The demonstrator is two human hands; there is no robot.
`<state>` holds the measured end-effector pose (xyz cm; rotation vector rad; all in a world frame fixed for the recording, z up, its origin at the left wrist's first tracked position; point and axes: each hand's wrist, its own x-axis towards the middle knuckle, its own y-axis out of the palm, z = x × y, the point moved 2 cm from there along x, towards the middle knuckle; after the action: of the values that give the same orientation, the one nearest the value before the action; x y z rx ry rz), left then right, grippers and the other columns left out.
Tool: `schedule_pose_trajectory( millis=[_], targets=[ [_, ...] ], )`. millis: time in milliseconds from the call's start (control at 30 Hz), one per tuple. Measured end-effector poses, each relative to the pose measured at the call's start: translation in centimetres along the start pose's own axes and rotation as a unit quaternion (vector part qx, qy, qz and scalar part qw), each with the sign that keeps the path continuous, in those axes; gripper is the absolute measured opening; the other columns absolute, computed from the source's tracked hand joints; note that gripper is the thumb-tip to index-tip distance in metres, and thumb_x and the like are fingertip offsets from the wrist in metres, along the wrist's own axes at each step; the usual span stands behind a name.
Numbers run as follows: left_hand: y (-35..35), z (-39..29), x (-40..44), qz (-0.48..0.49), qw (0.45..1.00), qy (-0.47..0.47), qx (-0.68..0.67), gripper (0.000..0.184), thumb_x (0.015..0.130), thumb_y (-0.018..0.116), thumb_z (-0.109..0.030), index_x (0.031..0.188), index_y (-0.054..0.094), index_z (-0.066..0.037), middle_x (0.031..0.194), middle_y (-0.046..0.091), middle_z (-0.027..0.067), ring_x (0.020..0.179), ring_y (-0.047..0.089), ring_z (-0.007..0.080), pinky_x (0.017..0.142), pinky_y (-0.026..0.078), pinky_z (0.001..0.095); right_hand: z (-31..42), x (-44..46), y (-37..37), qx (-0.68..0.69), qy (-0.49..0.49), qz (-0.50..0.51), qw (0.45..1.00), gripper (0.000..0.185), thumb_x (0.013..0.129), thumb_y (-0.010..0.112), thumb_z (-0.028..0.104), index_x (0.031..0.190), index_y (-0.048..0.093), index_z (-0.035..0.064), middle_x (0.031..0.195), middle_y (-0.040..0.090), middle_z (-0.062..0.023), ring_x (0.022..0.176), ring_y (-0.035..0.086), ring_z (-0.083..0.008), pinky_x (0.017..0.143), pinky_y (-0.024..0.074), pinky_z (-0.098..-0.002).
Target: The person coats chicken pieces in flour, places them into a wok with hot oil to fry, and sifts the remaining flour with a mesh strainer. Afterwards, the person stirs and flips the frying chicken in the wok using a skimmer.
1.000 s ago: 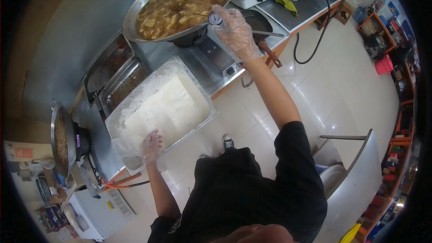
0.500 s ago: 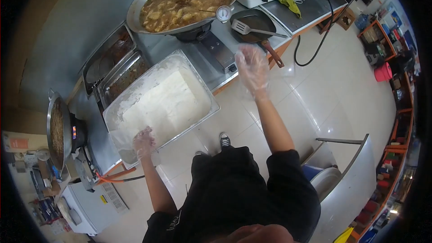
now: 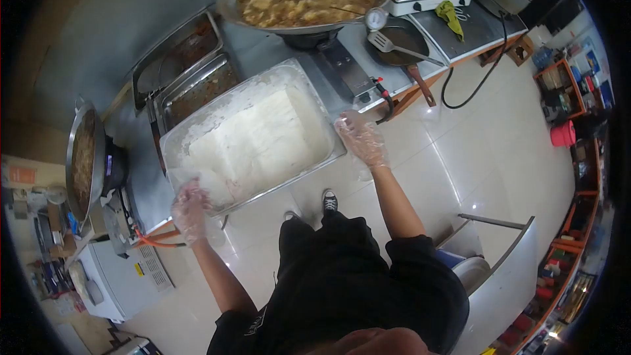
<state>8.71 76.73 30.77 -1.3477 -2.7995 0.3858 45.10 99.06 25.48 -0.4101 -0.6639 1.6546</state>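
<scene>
A large metal tray [image 3: 314,85] of white powder, which looks like flour, lies tilted across the counter's front edge. My left hand [image 3: 190,209], in a clear plastic glove, is at the tray's near left corner, its fingers bent over the rim. Beside the right end is my right hand [image 3: 363,139], also gloved, with loosely bent fingers close to the rim and nothing in them. Whether those fingertips touch the metal I cannot tell. The powder is heaped in the middle, with a thin coating along the far wall.
Behind the tray, a wide wok [image 3: 388,0] of frying pieces in oil holds a dial thermometer [image 3: 376,20]. A spatula [image 3: 401,48] rests across a frying pan [image 3: 420,39]. Two metal pans [image 3: 190,92] stand to the left, near another wok [image 3: 82,158]. An orange hose [image 3: 154,242] hangs below.
My right hand has come down and left, from beside the frying pan to the tray's right end. My left hand has moved from over the powder to the near left corner. The view has shifted.
</scene>
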Motion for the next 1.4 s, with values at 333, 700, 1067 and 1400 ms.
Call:
schedule_pose_trajectory(
  millis=[333, 700, 1067, 1400],
  targets=[
    [-15.8, 5.8, -1.4, -0.284, 0.957, 0.048, 0.043, 0.033, 0.092, 0.047, -0.028, 0.115, 0.055, -0.005, 0.106, 0.058, 0.0053, 0.091, 0.054, 0.0131, 0.071, 0.044, 0.0237, 1.7, 0.0, 4.1, -0.047, 0.0, 0.018, 0.999, 0.032, 0.084, 0.058, 0.033, 0.099, 0.059, 0.0048, 0.088, 0.062, -0.0146, 0.083, 0.058, -0.027, 0.074, 0.0451, -0.0369],
    [-13.0, 15.7, 4.8, 0.069, 0.933, -0.084, 0.342, 0.049, 0.09, 0.036, -0.007, 0.137, 0.027, -0.001, 0.14, 0.034, 0.0122, 0.129, 0.032, 0.0239, 0.109, 0.024, 0.0316, 2.2, 0.2, 8.5, -0.211, 0.046, 0.014, 0.976, 0.041, 0.089, 0.051, 0.038, 0.099, 0.056, -0.001, 0.089, 0.06, -0.0194, 0.077, 0.055, -0.0322, 0.071, 0.0422, -0.0404],
    [-23.2, 17.7, -14.0, -0.221, 0.947, -0.201, -0.115, 0.04, 0.094, 0.036, -0.013, 0.133, 0.037, -0.004, 0.134, 0.041, 0.0145, 0.126, 0.037, 0.024, 0.103, 0.033, 0.0304, 13.3, -9.6, 7.0, -0.178, -0.011, 0.085, 0.98, 0.051, 0.088, 0.051, 0.042, 0.112, 0.053, -0.0026, 0.104, 0.056, -0.024, 0.098, 0.053, -0.0373, 0.083, 0.0406, -0.0421],
    [-41.3, 24.6, -43.3, -0.457, 0.838, -0.296, -0.041, 0.053, 0.092, 0.043, -0.036, 0.133, 0.038, -0.002, 0.133, 0.044, 0.0151, 0.125, 0.039, 0.0279, 0.104, 0.03, 0.0345, 28.0, -26.3, 27.7, -0.101, -0.253, 0.266, 0.925, 0.029, 0.084, 0.055, 0.026, 0.086, 0.058, -0.0025, 0.078, 0.057, -0.021, 0.072, 0.053, -0.036, 0.066, 0.04, -0.0428]
  ],
)
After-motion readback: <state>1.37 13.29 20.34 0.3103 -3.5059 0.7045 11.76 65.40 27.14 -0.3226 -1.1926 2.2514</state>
